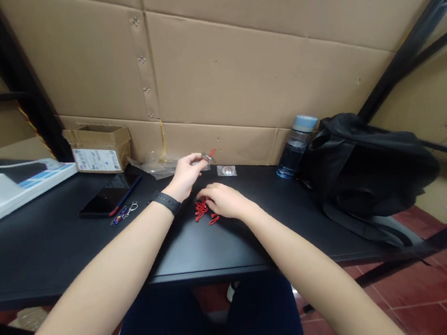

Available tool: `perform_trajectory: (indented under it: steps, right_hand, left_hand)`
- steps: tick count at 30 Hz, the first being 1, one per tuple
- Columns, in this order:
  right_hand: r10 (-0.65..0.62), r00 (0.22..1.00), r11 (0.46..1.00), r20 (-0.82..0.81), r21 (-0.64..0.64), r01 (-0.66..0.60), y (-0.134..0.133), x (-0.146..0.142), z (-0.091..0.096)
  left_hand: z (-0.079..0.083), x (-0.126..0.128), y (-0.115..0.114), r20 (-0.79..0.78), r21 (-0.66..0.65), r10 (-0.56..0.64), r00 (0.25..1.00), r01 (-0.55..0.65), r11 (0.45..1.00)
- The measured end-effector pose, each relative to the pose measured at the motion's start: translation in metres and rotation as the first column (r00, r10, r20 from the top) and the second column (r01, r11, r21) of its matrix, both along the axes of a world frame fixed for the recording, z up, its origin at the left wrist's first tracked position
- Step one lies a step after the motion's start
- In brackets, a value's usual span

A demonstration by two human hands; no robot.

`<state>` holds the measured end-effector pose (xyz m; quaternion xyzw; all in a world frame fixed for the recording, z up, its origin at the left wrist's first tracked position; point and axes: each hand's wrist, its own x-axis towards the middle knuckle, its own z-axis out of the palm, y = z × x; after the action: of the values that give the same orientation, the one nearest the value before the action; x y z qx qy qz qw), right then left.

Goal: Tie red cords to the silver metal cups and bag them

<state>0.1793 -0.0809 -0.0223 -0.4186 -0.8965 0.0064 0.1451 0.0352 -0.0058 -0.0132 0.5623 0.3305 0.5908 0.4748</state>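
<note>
My left hand [186,174], with a black band on its wrist, is raised above the table's far side. Between its thumb and fingers is a small round metal disc [208,158] with a red cord loop [212,151] sticking up from it. Lower and to the right, my right hand [220,198] is closed over a small pile of red cords [201,210], its fingertips pinched at the pile's edge. One red cord loop [214,219] lies just under that hand. Beyond both hands is a small clear packet [227,171] with a round silvery thing inside.
On the left are a phone [111,195], a keyring [124,213], an opened cardboard box [99,146] and a white power strip [31,189]. Crumpled clear plastic [156,167] lies behind my left hand. A water bottle [296,146] and black backpack [368,164] stand right.
</note>
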Motion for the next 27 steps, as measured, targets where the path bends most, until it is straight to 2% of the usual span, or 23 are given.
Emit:
perform_trajectory:
  steps: [13, 22, 27]
  right_hand:
    - [0.059, 0.982, 0.998, -0.178, -0.025, -0.064, 0.003, 0.002, 0.004]
    - [0.006, 0.935, 0.995, -0.354, -0.093, -0.041, 0.012, 0.015, 0.004]
    - [-0.067, 0.894, 0.994, -0.443, -0.107, 0.022, 0.018, 0.026, 0.006]
  left_hand:
    - [-0.002, 0.000, 0.001, -0.022, 0.010, -0.017, 1.000, 0.017, 1.000]
    - [-0.002, 0.000, 0.001, -0.029, 0.008, -0.058, 0.998, 0.058, 0.998]
    - [-0.002, -0.001, 0.002, -0.038, -0.003, -0.064, 0.997, 0.064, 0.998]
